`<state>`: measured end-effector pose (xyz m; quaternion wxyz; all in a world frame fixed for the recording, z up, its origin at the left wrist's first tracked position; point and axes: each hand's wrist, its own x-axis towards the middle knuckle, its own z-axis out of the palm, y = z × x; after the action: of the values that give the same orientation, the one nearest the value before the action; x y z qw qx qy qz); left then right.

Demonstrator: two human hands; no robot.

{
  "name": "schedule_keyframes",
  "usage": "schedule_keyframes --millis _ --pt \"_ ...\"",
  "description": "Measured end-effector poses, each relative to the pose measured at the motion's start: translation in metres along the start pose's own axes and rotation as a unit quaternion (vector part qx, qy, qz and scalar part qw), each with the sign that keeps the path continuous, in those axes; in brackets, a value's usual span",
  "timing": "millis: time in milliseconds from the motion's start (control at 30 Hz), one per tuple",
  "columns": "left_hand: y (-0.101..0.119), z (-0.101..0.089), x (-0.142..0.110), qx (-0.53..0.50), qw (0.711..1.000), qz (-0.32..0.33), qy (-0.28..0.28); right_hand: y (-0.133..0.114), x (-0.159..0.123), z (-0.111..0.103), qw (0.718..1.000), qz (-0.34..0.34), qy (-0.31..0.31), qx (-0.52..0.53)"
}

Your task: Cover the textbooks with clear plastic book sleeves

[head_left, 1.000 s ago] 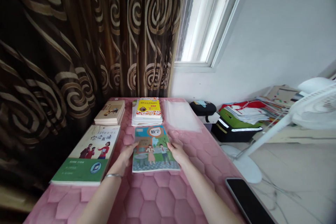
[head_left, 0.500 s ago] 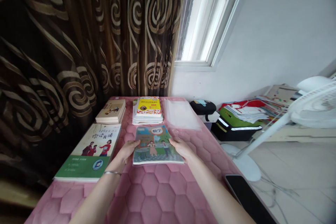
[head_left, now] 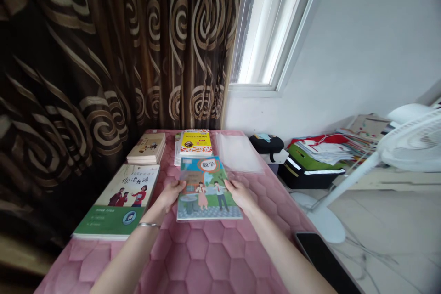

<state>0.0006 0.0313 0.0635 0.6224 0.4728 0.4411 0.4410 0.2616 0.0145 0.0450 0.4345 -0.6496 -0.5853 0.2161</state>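
Between my two hands is a maths textbook with a blue and green cover showing two figures, in what looks like a clear sleeve. My left hand pinches its left edge, and my right hand grips the right edge. The fingers beneath the book are hidden. Behind it lies a stack of books topped by a yellow one, partly covered by the textbook's far edge. Left of my left hand sits a large green and white book. Clear plastic covers lie behind my right hand.
A stack of small tan books stands at the table's back left. The pink padded tabletop carries a black phone at its right edge. Beyond it are a white fan and a green-black box holding papers. A curtain hangs behind.
The textbook tipped flatter half a second ago; now its cover faces me more and its far edge overlaps the yellow-topped stack. Both hands kept their hold and shifted slightly.
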Motion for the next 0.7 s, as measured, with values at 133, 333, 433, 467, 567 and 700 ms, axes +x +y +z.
schedule_keyframes --millis 133,333,433,467,567,700 --pt "0.007 0.001 0.007 0.022 0.997 0.072 0.026 -0.013 0.003 -0.011 0.999 -0.052 -0.007 -0.009" --pt "0.006 0.0 0.013 0.055 0.984 0.167 0.039 -0.014 0.006 -0.017 0.993 -0.116 0.0 -0.005" --pt "-0.006 -0.004 0.014 0.099 0.974 0.198 0.038 -0.006 0.003 -0.014 0.991 -0.134 -0.011 0.016" --pt "-0.01 -0.006 0.014 0.108 0.973 0.202 0.036 -0.004 0.003 -0.013 0.99 -0.136 -0.02 0.036" --pt "-0.017 -0.009 0.014 0.121 0.969 0.212 0.027 0.001 0.002 -0.012 0.985 -0.132 -0.048 0.096" --pt "-0.009 -0.01 0.013 0.128 0.962 0.24 0.012 0.005 0.01 -0.013 0.984 -0.134 -0.045 0.111"
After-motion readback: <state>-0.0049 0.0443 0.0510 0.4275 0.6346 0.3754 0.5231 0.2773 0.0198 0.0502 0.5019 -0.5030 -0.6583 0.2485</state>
